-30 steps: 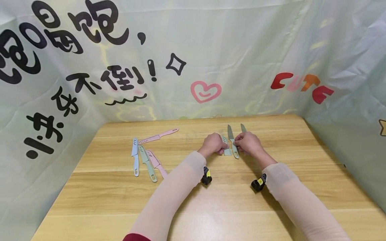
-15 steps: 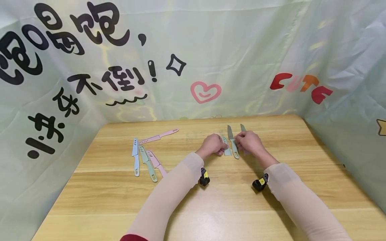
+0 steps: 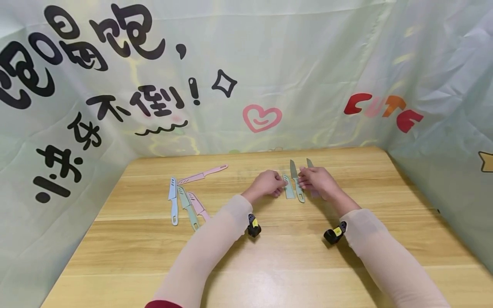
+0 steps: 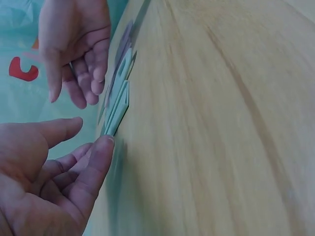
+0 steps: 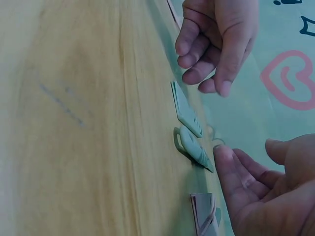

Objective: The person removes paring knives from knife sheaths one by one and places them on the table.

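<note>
In the head view my left hand (image 3: 267, 183) is just left of a light green blade sheath (image 3: 289, 189), fingertips close to its edge. Its thumb and fingers are apart with nothing between them in the left wrist view. Right of the sheath lies a green-handled paring knife (image 3: 299, 191), its bare grey blade pointing away. My right hand (image 3: 319, 182), fingers loosely bent and holding nothing, hovers right beside that knife. Partly hidden under this hand is a second bare blade (image 3: 310, 162); a pale pink sheath (image 5: 204, 214) shows below it in the right wrist view.
On the left of the wooden table (image 3: 115, 256) lie several sheathed knives: a blue one (image 3: 173, 201), a green one (image 3: 188, 207), a pink one (image 3: 198, 205) partly behind my left sleeve, and a slim pink one (image 3: 203, 174) behind. A printed curtain (image 3: 316, 64) surrounds the table.
My left hand has let go of the green sheath and drawn slightly left, uncovering more of it. My right fingers have come off the green knife's handle. The knives stay in place.
</note>
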The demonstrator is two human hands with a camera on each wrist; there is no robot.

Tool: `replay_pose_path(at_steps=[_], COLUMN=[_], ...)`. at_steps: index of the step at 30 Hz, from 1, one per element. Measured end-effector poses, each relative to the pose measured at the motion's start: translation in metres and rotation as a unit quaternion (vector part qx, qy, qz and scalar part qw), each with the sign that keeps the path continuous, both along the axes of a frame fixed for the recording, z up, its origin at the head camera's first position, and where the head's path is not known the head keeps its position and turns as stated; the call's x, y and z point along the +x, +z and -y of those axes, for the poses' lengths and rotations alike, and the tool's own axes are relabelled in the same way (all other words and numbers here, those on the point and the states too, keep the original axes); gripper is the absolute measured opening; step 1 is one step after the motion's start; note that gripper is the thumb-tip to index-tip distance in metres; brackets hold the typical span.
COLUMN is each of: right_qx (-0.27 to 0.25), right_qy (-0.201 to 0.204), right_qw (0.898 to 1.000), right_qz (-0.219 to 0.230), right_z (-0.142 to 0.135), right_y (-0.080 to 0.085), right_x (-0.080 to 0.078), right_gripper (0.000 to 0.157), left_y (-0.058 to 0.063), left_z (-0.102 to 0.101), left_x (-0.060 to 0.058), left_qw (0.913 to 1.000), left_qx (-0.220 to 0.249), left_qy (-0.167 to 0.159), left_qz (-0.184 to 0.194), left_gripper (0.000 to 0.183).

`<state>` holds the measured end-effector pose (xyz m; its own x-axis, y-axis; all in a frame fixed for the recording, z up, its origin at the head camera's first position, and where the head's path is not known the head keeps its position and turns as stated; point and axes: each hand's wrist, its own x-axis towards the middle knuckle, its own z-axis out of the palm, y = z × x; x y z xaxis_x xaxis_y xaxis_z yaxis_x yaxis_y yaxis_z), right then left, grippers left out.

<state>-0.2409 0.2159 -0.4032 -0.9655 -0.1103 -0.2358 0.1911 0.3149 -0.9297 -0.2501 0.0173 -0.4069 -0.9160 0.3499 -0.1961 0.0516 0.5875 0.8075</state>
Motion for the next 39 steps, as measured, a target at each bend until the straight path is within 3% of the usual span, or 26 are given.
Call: replay_pose_path(at_steps=[9,16,25,30,39], right_qx=[-0.036,-0.059,-0.101,-0.089,-0.06], right_qy=[-0.005,0.021,0.039,0.051,0.062], right_qw=[0.999,0.998,0.994,0.995,0.996], right_qz=[0.016,0.003,-0.009,-0.014,-0.032], right_z=[0.0,0.001,0.007,0.014,0.026], right_y=[-0.001,0.001,0.004,0.005,0.01], right_x=[-0.001,0.004,0.008,0.009,0.013], right_gripper=[0.073,0.087,0.088,0.081,0.065], left_y=[0.004,0.009,0.018,0.022,0.029], left_z=[0.016,0.028,0.046,0.06,0.086], left_x=[-0.003,-0.004,0.002,0.003,0.004], left_qw=[0.9995,0.9977,0.9973,0.9964,0.9948], left_qx=[0.004,-0.017,-0.015,-0.028,0.016], left_qy=[-0.029,-0.051,-0.053,-0.053,-0.087], left_qz=[-0.014,-0.042,-0.047,-0.059,-0.049], left_gripper=[0.029,0.041,0.048,0.046,0.054])
